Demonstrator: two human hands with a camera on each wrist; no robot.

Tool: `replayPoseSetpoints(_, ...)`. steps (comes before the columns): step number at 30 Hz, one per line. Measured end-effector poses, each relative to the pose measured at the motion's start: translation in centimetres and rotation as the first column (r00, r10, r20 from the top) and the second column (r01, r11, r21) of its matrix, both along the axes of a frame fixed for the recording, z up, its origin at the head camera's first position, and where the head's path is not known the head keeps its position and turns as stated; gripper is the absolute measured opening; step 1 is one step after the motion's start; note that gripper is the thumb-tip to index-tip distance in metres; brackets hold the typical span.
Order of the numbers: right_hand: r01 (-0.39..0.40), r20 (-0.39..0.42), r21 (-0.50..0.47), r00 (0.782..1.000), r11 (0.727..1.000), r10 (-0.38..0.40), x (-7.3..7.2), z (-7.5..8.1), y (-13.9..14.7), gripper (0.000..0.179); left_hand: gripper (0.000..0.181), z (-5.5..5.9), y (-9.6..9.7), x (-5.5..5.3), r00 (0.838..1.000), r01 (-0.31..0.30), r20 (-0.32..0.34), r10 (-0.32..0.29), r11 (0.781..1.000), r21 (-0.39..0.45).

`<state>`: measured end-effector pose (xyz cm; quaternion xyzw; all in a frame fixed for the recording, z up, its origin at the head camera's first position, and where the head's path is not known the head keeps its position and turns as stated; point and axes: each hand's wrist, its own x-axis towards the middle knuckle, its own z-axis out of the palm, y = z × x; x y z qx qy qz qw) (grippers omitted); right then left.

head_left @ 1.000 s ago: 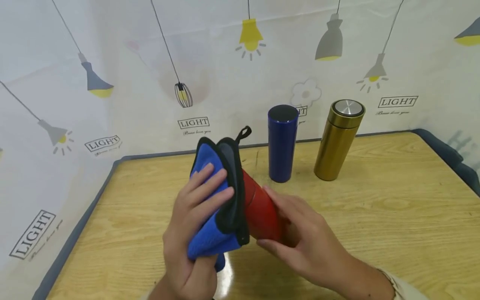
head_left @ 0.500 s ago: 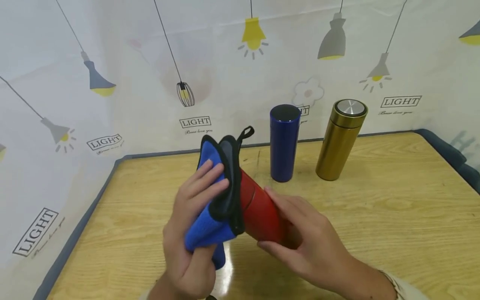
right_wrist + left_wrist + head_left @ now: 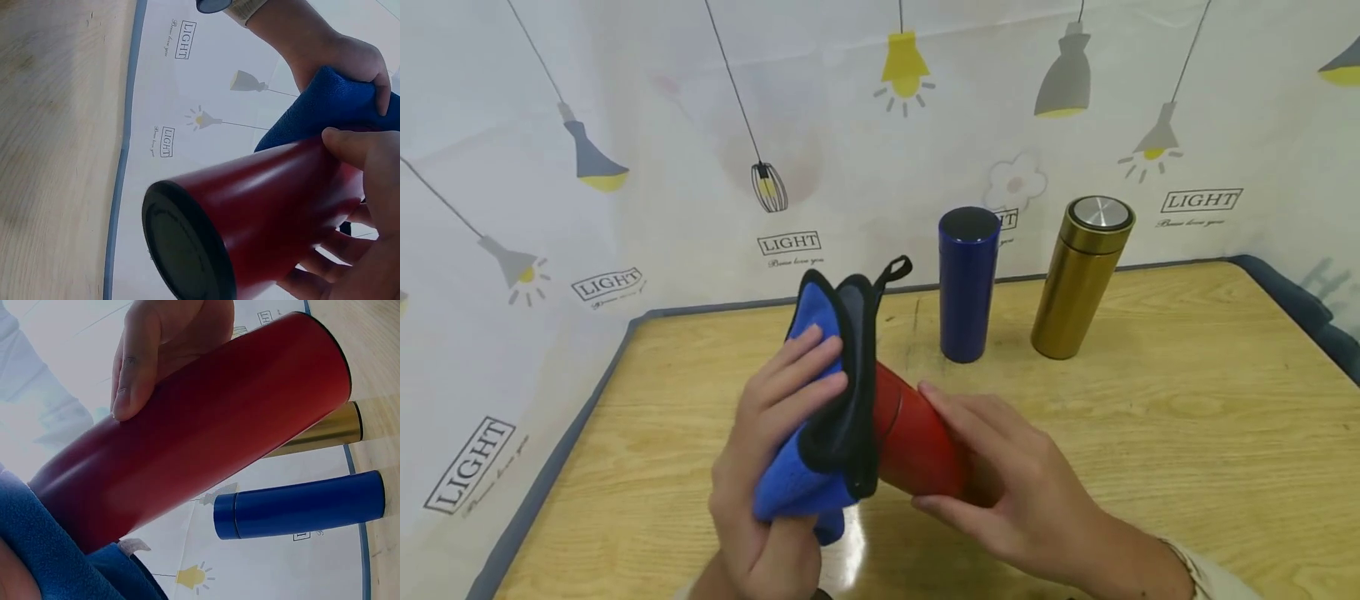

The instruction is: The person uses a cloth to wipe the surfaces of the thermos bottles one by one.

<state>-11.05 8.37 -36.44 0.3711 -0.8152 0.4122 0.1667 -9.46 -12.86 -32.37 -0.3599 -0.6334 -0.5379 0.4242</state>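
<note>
A red thermos is held tilted above the table, its lid end pointing up and left. My right hand grips its body near the base, thumb below and fingers over the top. My left hand holds a folded blue cloth with black edging and a hanging loop against the lid end. That end is hidden by the cloth. From the left wrist view, the smooth red side of the thermos body shows. Its black base faces the right wrist camera.
Behind the hands, a blue tumbler with a dark top and a gold thermos with a silver lid stand upright on the wooden table. A lamp-printed white sheet rises along the table's back and left edges.
My left hand and the cloth have shifted a little left and down, and the thermos has moved slightly the same way. The two standing bottles have stayed in place.
</note>
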Motion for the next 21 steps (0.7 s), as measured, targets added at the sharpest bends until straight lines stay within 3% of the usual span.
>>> replayPoseSetpoints(4,0.002,-0.016,-0.01,1.0,1.0,-0.003,-0.1,0.0,0.1,0.074,0.043,0.1,0.1,-0.1,0.998,0.053,0.01,-0.054,0.998,0.044)
replayPoseSetpoints(8,0.007,-0.007,-0.027,1.0,1.0,-0.007,0.0,0.1,0.1,0.074,0.044,0.0,0.3,-0.3,0.998,0.058,0.005,-0.058,0.997,0.058)
replayPoseSetpoints(11,0.0,-0.034,-0.069,0.999,0.998,-0.002,-0.1,0.0,0.0,0.073,0.05,-0.3,0.8,0.0,0.995,0.078,0.054,-0.085,0.989,0.126)
replayPoseSetpoints(15,-0.013,-0.091,-0.139,0.996,0.99,0.0,-0.5,-0.1,-0.2,0.072,0.06,-0.7,2.1,0.3,0.984,0.104,0.113,-0.136,0.963,0.25)
replayPoseSetpoints(19,-0.006,-0.079,-0.17,0.997,0.985,-0.007,-0.4,-0.1,-0.2,0.074,0.062,-0.9,2.5,0.7,0.956,0.167,0.176,-0.233,0.931,0.324)
replayPoseSetpoints(21,-0.005,-0.052,-0.183,0.999,0.983,-0.005,-0.3,0.0,-0.2,0.075,0.066,-1.0,2.3,1.0,0.925,0.19,0.249,-0.288,0.915,0.356)
